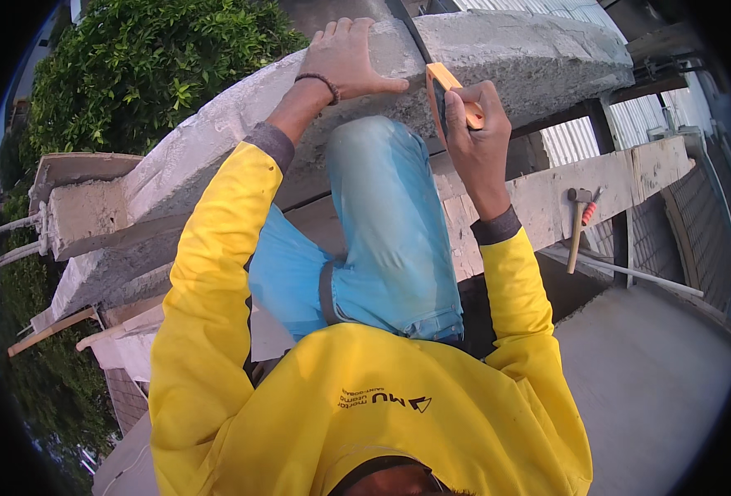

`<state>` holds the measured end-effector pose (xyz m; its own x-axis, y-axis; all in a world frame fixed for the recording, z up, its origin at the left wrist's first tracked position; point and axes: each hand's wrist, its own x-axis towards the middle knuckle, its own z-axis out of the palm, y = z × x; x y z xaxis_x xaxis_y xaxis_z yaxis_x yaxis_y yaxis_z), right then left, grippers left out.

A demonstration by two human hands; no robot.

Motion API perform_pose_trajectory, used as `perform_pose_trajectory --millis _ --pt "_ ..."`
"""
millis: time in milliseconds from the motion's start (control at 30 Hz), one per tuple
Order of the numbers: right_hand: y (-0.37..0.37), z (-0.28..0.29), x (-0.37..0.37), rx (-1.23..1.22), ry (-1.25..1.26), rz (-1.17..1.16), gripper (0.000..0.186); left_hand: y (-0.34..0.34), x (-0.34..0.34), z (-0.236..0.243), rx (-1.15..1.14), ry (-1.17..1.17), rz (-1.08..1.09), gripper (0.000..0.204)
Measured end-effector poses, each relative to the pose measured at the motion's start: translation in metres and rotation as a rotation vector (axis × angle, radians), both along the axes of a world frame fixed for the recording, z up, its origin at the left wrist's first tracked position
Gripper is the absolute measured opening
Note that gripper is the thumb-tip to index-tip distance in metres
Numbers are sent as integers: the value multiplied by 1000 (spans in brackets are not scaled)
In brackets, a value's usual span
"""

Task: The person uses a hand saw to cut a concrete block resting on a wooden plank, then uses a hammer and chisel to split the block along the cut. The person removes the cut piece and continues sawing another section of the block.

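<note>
My left hand (345, 62) lies flat on top of the rough, curved concrete beam (523, 54), fingers stretched and thumb out to the right. My right hand (480, 132) is closed round the orange handle of what looks like a handsaw (437, 83). From that handle a narrow dark strip runs up across the beam; its far end leaves the picture. My bent knee in blue trousers (374, 165) is just below the beam, between my two arms.
On a pale board (539, 198) at the right rest a hammer (579, 219) and a red-handled tool (591, 208). Leafy branches (150, 66) grow beyond the beam at the left. Metal rods (14, 240) jut out of the concrete at far left. Corrugated sheets (570, 140) show at right.
</note>
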<state>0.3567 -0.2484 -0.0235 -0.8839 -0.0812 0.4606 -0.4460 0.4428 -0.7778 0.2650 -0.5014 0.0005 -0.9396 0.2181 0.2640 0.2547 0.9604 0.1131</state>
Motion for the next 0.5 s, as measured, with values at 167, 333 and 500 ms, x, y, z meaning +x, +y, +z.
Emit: perform_pose_trajectory --millis 167,333,500 --pt "86 47 185 -37 -448 -157 20 -2 2 -7 61 -38 -13 117" --pt "81 51 177 -37 -276 -69 23 2 0 -2 46 -69 -4 117" --pt "-9 26 -9 -38 -13 11 26 1 1 2 27 -72 18 117"
